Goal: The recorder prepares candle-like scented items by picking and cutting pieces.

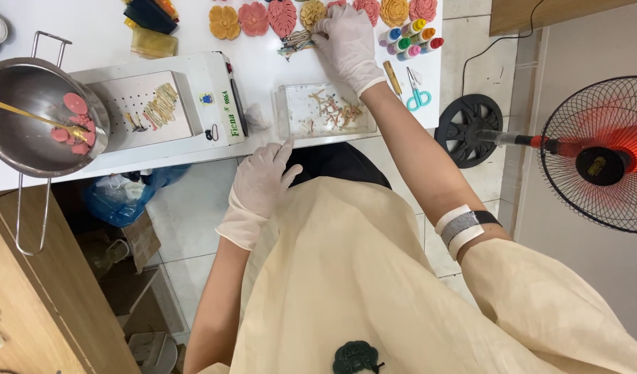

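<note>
White tabletop (pixel 263 66) carries, from the left, a steel pot (pixel 28 114) of pink discs and a white hot plate (pixel 163 104). Left hand (pixel 259 181), fingers spread and empty, rests at the table edge beside a clear tray (pixel 325 111); right hand (pixel 346 41) pinches a bundle of thin sticks (pixel 296 43) below 8 flower-shaped pieces (pixel 284 17), with paint bottles (pixel 410 38) and scissors (pixel 418 97) just right.

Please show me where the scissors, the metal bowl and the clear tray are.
scissors (pixel 419 99), head view, on the teal handles.
metal bowl (pixel 17 97), head view, on its bare inner wall.
clear tray (pixel 294 104), head view, on its bare floor.
</note>
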